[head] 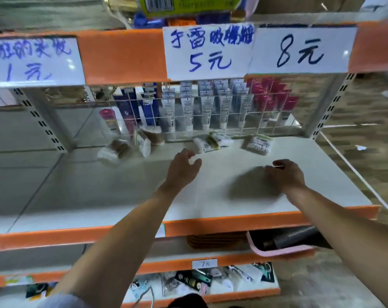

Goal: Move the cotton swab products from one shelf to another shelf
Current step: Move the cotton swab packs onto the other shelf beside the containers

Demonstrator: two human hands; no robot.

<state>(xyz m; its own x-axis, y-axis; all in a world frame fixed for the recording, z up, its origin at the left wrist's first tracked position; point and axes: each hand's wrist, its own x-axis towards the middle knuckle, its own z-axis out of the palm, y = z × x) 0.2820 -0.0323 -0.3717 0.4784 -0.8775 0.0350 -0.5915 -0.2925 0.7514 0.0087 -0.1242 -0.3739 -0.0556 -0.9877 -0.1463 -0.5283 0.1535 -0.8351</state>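
My left hand: loosely curled, holding nothing, near clear-wrapped white cotton swab packs;
My right hand: empty, over white shelf board

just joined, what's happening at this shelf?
A person is reaching both bare arms over a white shelf with an orange front edge. The left hand is closing in on a cotton swab pack near the wire grid at the back, not gripping it yet. The right hand hovers over the bare board and seems to pinch one thin stick; it is blurred. More swab packs lie along the back: a cluster at left and one at right.
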